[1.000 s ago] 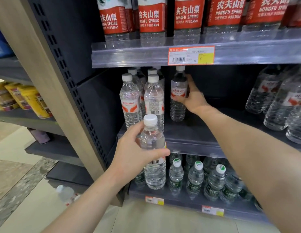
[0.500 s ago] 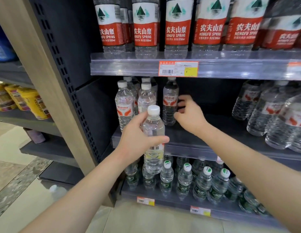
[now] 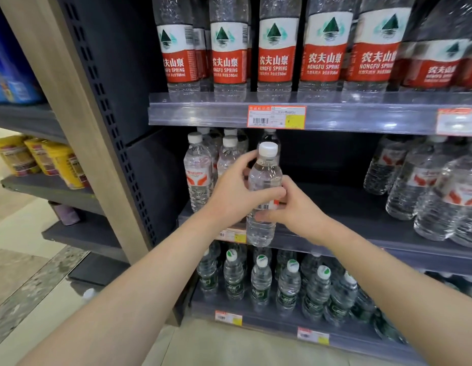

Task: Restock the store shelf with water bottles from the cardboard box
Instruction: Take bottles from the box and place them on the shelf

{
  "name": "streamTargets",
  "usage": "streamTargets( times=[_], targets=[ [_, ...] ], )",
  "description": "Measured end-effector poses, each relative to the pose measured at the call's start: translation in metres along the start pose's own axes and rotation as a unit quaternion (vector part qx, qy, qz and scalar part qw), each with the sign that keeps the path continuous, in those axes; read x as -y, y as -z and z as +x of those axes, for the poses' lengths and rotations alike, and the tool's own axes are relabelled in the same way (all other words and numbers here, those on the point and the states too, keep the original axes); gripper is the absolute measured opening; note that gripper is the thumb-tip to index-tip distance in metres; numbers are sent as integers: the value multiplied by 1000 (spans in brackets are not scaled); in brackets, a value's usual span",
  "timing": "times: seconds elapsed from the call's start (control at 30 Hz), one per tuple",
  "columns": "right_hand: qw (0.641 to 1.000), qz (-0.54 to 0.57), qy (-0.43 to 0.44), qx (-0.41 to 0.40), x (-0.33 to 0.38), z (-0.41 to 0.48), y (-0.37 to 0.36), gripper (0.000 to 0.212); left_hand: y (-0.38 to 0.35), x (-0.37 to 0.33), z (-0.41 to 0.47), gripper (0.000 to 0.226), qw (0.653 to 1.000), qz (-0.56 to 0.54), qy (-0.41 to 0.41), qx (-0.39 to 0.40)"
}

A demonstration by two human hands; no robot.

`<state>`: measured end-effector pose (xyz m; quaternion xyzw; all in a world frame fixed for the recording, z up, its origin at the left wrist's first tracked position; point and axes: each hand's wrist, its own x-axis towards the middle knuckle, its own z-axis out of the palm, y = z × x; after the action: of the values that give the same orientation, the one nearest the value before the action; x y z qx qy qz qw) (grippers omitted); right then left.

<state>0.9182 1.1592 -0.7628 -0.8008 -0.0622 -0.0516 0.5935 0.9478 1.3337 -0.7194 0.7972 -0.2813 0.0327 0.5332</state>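
Held upright at centre frame, before the front edge of the middle shelf point(image 3: 348, 207): a clear water bottle point(image 3: 265, 175) with a white cap. Gripped from the left by the left hand point(image 3: 231, 194), fingers curled round its body; pinched at the label from the right by the right hand point(image 3: 295, 207). Just left of centre, matching bottles point(image 3: 198, 175) standing; red-labelled bottles point(image 3: 228, 56) across the top; green-capped bottles point(image 3: 260, 281) below.

The water bottle point(image 3: 266, 178) is clear glossy plastic, its cap point(image 3: 268, 149) white and ribbed. The shelf point(image 3: 361, 204) looks matt metal, its price rail point(image 3: 203, 114) glossy transparent plastic, the side post point(image 3: 76, 114) wood-grained.
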Motion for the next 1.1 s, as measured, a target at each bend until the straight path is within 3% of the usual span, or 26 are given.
streamTargets(
  times=[0.1, 0.2, 0.3, 0.6, 0.73, 1.1],
  targets=[
    [998, -54, -8, -30, 1, 10, 11, 70, 4, 12, -1, 88, 999, 42, 4, -33],
    [994, -89, -9, -57, 4, 22, 14, 72, 8, 25, -12, 66, 997, 67, 15, -30],
    [994, -84, -12, -72, 1, 40, 10, 74, 6, 39, -22, 54, 998, 55, 27, -18],
    [986, -59, -59, -143, -28, 73, -1, 83, 13, 63, -39, 50, 996, 67, 55, 9],
    [986, -67, -59, -141, -27, 73, 5, 73, 16, 68, -43, 49, 996, 53, 67, 5],
    [985, -94, -62, -132, -29, 77, 8, 83, 19, 75, -56, 46, 995, 55, 80, 22]
  ],
)
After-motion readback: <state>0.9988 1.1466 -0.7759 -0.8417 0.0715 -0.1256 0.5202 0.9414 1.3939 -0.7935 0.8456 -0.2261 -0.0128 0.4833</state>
